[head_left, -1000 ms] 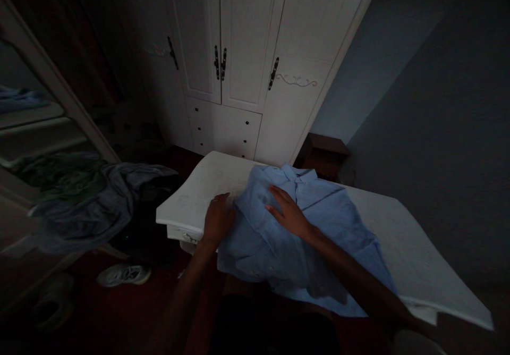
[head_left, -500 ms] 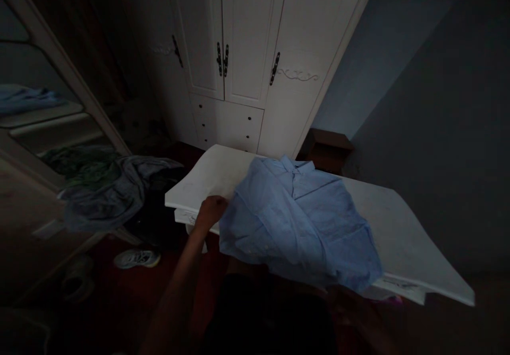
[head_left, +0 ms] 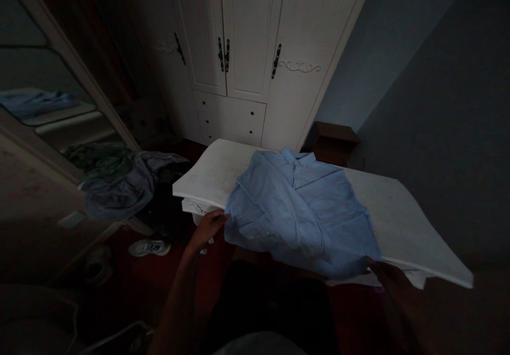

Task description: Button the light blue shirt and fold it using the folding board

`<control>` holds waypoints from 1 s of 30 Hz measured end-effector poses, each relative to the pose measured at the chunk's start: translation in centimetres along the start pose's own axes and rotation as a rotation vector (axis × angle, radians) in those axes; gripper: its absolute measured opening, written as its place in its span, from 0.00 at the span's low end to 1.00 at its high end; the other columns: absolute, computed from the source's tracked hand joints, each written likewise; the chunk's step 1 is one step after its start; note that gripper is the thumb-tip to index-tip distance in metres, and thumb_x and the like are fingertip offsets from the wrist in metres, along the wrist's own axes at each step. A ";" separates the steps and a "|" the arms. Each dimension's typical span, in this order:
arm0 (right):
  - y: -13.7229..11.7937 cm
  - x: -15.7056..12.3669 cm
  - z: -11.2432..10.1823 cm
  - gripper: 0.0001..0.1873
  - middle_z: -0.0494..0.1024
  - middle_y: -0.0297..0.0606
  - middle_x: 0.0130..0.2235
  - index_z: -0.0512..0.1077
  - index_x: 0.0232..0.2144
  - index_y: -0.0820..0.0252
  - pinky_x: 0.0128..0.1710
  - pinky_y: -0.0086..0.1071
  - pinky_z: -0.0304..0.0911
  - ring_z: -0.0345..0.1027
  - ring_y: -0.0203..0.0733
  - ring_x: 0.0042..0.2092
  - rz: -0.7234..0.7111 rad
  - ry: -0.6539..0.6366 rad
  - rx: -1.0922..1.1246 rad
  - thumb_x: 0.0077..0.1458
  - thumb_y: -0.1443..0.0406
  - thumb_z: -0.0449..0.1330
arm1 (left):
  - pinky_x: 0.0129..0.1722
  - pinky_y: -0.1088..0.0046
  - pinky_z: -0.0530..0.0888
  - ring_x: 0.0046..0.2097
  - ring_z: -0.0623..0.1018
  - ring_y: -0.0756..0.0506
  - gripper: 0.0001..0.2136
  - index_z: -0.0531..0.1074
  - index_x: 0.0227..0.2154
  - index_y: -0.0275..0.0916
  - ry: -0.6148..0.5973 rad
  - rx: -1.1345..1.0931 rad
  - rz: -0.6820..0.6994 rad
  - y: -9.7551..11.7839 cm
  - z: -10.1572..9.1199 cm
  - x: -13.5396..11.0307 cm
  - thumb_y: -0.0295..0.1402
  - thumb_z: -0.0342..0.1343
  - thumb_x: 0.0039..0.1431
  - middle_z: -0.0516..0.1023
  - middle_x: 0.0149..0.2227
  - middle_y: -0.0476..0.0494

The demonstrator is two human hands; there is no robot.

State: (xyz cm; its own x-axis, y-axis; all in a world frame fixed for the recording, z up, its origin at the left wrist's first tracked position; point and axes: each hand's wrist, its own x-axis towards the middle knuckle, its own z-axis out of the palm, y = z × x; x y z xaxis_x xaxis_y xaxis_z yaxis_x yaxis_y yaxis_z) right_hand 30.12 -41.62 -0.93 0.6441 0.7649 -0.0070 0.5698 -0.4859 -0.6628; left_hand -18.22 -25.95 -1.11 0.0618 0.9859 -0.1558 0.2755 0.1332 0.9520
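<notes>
A light blue collared shirt (head_left: 298,211) lies spread on a white table (head_left: 402,222), its near edge hanging over the front. My left hand (head_left: 209,227) pinches the shirt's lower left corner, below the table's edge. My right hand (head_left: 388,275) grips the lower right corner at the table's front edge; it is dark and its fingers are only partly visible.
A white wardrobe (head_left: 247,52) with black handles stands behind the table. A heap of grey and green clothes (head_left: 119,182) lies at the left beside a mirror (head_left: 48,105). A white shoe (head_left: 149,247) sits on the dark red floor. A brown stand (head_left: 334,142) sits by the wall.
My right hand left the top of the shirt and came down to its lower right corner. My left hand slid from the table top down to the lower left corner.
</notes>
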 end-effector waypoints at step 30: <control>1.5 1.5 -1.7 0.26 0.83 0.41 0.32 0.78 0.29 0.56 0.33 0.39 0.68 0.77 0.54 0.34 0.044 -0.149 0.041 0.40 0.42 0.60 | 0.34 0.71 0.72 0.31 0.77 0.45 0.19 0.73 0.31 0.38 -0.056 -0.324 -0.116 -0.8 1.0 0.0 0.51 0.61 0.47 0.77 0.28 0.48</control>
State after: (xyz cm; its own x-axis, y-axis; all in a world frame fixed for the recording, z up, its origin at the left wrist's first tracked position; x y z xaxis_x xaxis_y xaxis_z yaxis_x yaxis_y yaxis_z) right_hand 32.82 -41.92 -0.65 0.5832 0.7991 -0.1459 0.5193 -0.5049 -0.6895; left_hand -17.45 -26.19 -2.11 0.1031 0.9565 -0.2731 -0.0348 0.2778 0.9600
